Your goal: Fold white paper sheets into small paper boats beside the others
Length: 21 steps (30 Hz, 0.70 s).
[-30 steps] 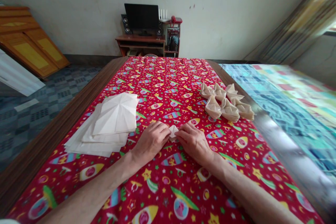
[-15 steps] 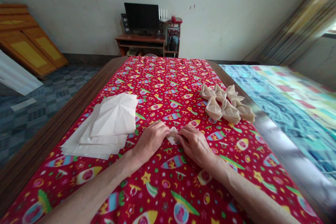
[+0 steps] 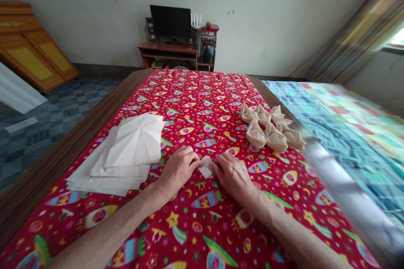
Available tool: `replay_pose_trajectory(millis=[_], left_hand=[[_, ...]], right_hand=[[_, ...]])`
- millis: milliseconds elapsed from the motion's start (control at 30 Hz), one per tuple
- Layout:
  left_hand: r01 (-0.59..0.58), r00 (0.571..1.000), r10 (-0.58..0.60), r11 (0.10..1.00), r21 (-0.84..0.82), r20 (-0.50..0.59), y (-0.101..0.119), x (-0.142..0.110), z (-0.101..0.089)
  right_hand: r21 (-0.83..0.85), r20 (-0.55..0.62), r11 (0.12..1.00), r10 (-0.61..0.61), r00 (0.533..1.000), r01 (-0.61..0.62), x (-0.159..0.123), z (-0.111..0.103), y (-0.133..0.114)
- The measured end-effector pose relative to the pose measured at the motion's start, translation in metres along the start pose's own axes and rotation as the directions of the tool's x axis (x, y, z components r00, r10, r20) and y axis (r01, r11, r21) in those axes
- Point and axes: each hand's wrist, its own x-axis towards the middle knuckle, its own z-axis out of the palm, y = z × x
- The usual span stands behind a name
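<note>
A small folded piece of white paper [image 3: 205, 166] lies on the red patterned tablecloth [image 3: 202, 105], pinched between both hands. My left hand [image 3: 178, 170] has curled fingers closed on its left side. My right hand [image 3: 232, 173] grips its right side with bent fingers. Most of the paper is hidden under the fingertips. A stack of creased white paper sheets [image 3: 126, 151] lies just left of my left hand.
Several folded beige paper shapes [image 3: 271, 128] sit in a cluster at the right side of the table. A bed with a blue patterned cover [image 3: 347, 126] adjoins the table's right edge. A desk with a monitor [image 3: 170, 23] stands against the far wall.
Both hands stay on the small paper and have shifted slightly on it. The view has tilted a little, so everything sits lower in the picture.
</note>
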Motion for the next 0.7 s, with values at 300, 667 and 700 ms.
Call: replay_pose_trajectory(millis=[300,667,700], left_hand=[[0.032,0.999,-0.034,0.995,0.094,0.021,0.0052,-0.0008,0.0010],[0.065,0.997,-0.067,0.996,0.069,0.025,-0.0001,-0.0010,-0.0007],[0.067,0.997,-0.068,0.996,0.057,0.021,-0.0010,-0.0011,-0.0008]], right_hand=[[-0.003,0.020,0.999,0.046,0.999,-0.046,0.0033,-0.0007,-0.0026],[0.027,0.068,0.998,0.053,0.996,-0.055,-0.0002,-0.0058,0.0039],[0.028,0.063,0.998,0.049,0.997,-0.051,-0.0007,-0.0059,0.0039]])
